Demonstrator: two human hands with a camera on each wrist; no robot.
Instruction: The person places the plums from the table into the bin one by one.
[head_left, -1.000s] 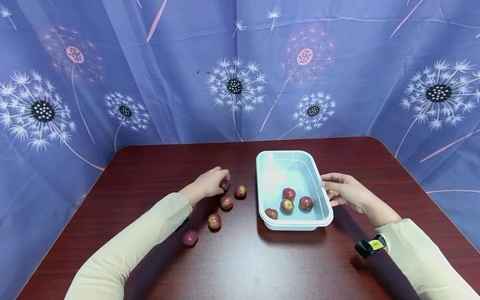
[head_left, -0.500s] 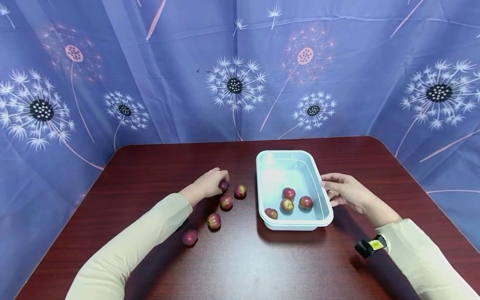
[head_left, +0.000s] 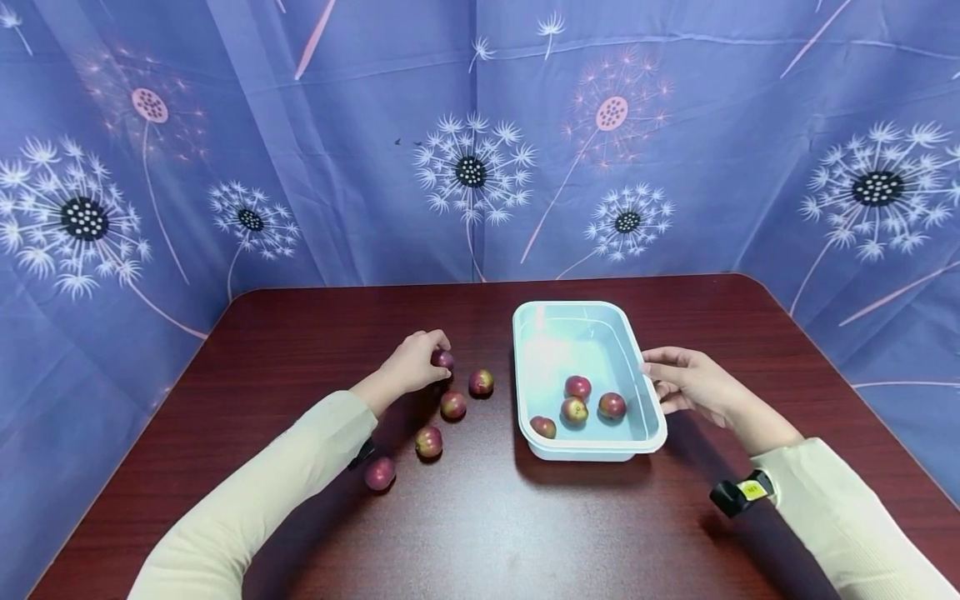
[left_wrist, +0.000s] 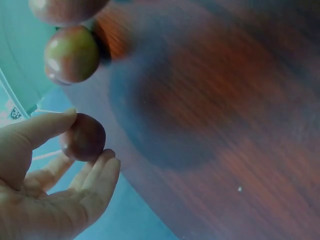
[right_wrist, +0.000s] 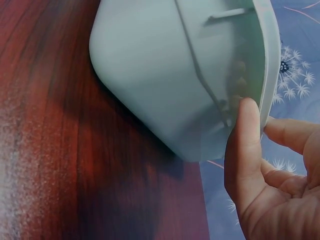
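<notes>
Round purple-red plum [head_left: 443, 360], pinched by left hand [head_left: 409, 364], may slip if squeezed off-centre; right hand [head_left: 693, 383] pinches pale-blue plastic tub [head_left: 592, 447].

Round dark-red plum [head_left: 442, 360]: pinched in left grip [head_left: 411, 365]. Pale-blue rectangular plastic tub [head_left: 600, 346]: upright on desk [head_left: 480, 533], four red-yellow plums [head_left: 612, 406] inside. Four similar loose plums [head_left: 453, 406] left of it.

The left hand [head_left: 410, 364] has shifted its plum [head_left: 443, 360] slightly leftward.

Fruits [head_left: 482, 382] are reddish, the tub [head_left: 588, 455] pale blue.
</notes>
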